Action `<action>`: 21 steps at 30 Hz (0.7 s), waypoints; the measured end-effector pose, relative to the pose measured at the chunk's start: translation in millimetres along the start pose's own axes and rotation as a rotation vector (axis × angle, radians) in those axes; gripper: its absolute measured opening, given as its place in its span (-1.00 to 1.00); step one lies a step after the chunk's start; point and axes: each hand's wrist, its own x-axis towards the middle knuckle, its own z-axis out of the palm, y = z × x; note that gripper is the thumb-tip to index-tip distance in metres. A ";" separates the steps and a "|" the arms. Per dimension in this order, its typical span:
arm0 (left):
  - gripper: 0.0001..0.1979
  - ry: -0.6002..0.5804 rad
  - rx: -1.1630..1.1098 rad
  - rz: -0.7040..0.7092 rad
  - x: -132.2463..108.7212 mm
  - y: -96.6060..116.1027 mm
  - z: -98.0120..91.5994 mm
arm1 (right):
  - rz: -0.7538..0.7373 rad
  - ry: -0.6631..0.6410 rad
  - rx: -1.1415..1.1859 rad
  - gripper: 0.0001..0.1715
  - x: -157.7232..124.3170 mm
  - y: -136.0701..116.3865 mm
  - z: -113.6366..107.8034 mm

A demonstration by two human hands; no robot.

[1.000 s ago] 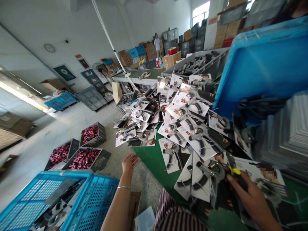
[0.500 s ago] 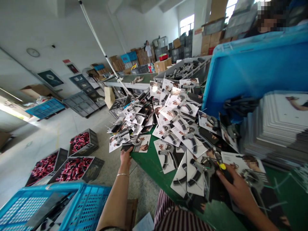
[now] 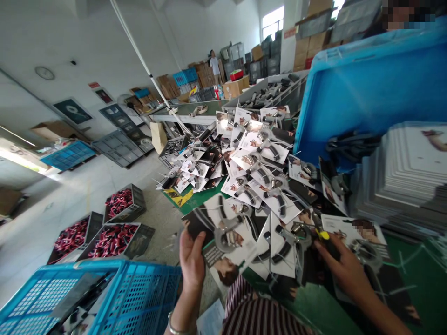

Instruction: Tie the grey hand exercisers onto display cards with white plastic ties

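My left hand [image 3: 191, 260] pinches a carded hand gripper [image 3: 223, 232] above the green tabletop [image 3: 324, 311], while my right hand [image 3: 344, 270] grips yellow-handled pliers [image 3: 323, 235].

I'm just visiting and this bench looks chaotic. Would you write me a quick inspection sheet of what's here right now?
Surface: green table, mostly covered.
Job's things: left hand grips carded hand grippers by their left edge; right hand holds a yellow-handled tool over another card.
Clutter: heap of carded grippers across the table; stack of blank cards at right.
Hands: both closed on something, bare; bracelet on left wrist.
Cables: nothing seen; a white pole slants overhead.
Surroundings: blue crate behind, blue basket at lower left, bins of red parts on the floor, a person standing far back.
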 end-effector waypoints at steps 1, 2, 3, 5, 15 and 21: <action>-0.67 -0.098 -0.028 -0.004 -13.5 6.2 14.8 | 0.016 -0.048 0.017 -0.48 -4.3 -7.4 -4.9; -0.64 -0.195 -0.076 -0.022 -26.1 10.5 29.8 | 0.017 -0.093 0.026 -0.47 -10.3 -15.6 -10.7; -0.63 -0.271 -0.125 -0.051 -37.5 13.0 43.9 | 0.004 -0.130 0.022 -0.47 -17.6 -24.2 -17.0; -0.62 -0.374 -0.190 -0.070 -55.7 13.9 66.9 | -0.049 -0.190 -0.032 -0.45 -34.3 -40.6 -29.0; -0.58 -0.467 0.030 0.141 -64.5 22.4 91.8 | -0.013 -0.402 -0.158 -0.39 -57.4 -74.0 -44.8; -0.55 -0.504 0.093 0.176 -68.7 26.7 90.5 | -0.104 -0.291 -0.271 -0.36 -47.8 -86.1 -31.0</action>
